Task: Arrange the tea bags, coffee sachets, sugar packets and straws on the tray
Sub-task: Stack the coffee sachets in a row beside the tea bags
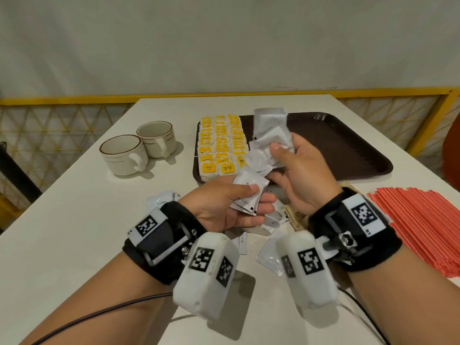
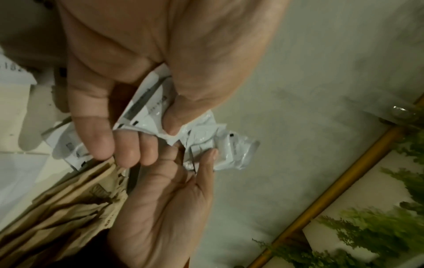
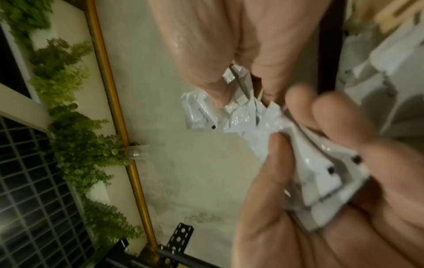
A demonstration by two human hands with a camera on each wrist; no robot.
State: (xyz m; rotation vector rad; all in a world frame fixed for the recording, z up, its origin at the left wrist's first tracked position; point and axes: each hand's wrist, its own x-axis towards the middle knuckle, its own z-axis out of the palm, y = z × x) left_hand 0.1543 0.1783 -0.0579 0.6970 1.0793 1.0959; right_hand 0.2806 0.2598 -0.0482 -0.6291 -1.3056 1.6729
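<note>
Left hand point(image 1: 225, 207) is clamped on a short stack of white coffee sachets point(image 1: 249, 192); right hand point(image 1: 296, 178) is pinched on a fanned bunch, probably being squared before placement. Brown tray point(image 1: 348, 145) carries yellow tea bags point(image 1: 221, 145) in rows; "RELAX" is legible. "Coffee" is read on a worktop sachet point(image 1: 163, 200). Red straws point(image 1: 423, 225) lie right.

White coffee sachets point(image 1: 271, 140) — bunched, tea bags point(image 1: 221, 143) rowed on tray point(image 1: 348, 145)

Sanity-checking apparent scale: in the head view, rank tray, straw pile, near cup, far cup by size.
1. tray
2. straw pile, partly cut off by the frame edge
3. near cup and far cup: alike; the nearer only looks bigger.
</note>
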